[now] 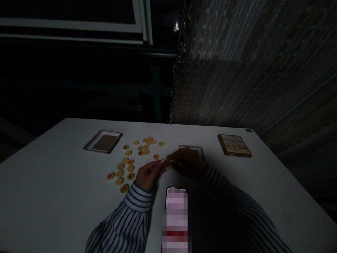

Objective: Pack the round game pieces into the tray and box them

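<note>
Several round tan game discs (137,154), some with red or dark marks, lie scattered on a white table (52,182). My left hand (149,174) is curled, its fingertips pinching a small pale piece near the discs. My right hand (188,161) is in shadow just to the right, fingers bent and meeting the left hand's fingertips at the same piece. Both sleeves are striped. What exactly is pinched is too dark to name.
An open shallow box tray (103,141) sits at the back left, another white tray (196,149) behind my right hand, an orange game box lid (234,144) at the back right. A phone (176,218) lies near me. A beaded curtain (250,63) hangs behind.
</note>
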`<state>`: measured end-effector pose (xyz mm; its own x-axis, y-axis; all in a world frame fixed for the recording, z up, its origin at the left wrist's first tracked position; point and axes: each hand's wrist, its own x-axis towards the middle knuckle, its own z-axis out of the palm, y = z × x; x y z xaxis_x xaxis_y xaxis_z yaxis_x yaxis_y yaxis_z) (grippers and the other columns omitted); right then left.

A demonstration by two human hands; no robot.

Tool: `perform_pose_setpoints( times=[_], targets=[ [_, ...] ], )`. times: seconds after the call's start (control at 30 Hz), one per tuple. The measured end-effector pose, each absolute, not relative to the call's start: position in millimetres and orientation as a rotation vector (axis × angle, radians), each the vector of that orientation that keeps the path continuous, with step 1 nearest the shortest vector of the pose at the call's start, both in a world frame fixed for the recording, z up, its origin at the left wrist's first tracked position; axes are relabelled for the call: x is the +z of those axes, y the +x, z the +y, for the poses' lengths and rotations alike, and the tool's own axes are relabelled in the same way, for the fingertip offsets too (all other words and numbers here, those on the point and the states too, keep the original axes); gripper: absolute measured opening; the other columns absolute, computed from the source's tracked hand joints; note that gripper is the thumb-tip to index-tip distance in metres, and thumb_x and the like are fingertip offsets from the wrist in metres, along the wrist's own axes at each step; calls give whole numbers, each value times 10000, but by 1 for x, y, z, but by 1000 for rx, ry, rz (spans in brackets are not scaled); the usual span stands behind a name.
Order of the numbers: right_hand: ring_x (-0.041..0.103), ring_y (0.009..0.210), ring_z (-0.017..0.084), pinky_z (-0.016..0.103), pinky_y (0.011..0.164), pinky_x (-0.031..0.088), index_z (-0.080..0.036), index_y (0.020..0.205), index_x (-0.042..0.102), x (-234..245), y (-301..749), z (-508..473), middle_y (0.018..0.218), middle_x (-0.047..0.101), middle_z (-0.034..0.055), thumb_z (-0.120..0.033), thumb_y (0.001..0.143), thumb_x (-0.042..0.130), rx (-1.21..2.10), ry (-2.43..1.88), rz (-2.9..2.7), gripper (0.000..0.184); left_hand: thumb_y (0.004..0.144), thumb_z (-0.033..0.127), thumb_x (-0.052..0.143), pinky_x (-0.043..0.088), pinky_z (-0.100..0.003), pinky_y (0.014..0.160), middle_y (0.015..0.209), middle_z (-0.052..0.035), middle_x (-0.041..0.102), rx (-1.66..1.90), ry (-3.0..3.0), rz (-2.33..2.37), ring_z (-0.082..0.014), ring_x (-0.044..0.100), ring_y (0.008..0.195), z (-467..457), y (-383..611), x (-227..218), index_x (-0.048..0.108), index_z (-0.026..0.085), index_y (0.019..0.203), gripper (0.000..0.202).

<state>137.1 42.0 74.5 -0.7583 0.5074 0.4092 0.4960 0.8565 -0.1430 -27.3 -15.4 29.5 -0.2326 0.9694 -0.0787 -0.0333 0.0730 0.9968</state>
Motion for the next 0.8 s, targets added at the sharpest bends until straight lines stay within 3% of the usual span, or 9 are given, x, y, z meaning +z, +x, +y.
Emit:
perform_pose_setpoints(
  times=[0.33,0.5,0.57,0.7,0.8],
  targets=[
    [583,767,133,258,693,406,-173,930,586,67,123,38,848,662,48,-287,876,387,180,-705,-2605,235,635,461,613,373,-189,447,488,9,575,1343,956,1327,-84,492,440,-14,-28,26,647,117,778,374],
    [598,756,137,252,698,425,-178,865,616,60,120,39,808,670,45,-269,854,427,287,-751,-2492,210,664,452,587,394,-199,459,502,6,593,1323,999,1364,-96,516,461,-15,-28,29,650,125,790,356],
    [605,750,139,253,693,434,-183,845,624,58,120,39,803,673,47,-273,841,449,311,-759,-2415,197,675,447,577,441,-229,519,592,-18,643,1347,1067,1427,-126,570,540,-14,-29,29,655,133,815,353],
    [614,757,134,254,700,447,-192,863,627,60,121,40,817,678,36,-244,816,489,401,-808,-2271,154,684,398,587,474,-317,773,854,-64,684,1502,1202,1561,-184,617,819,-12,-34,31,655,153,848,303],
    [613,772,137,267,718,453,-191,855,629,61,122,41,829,679,36,-242,811,497,453,-878,-2186,147,707,358,579,485,-339,787,845,-56,682,1591,1270,1667,-178,620,821,-12,-40,31,641,169,866,254]
  ],
)
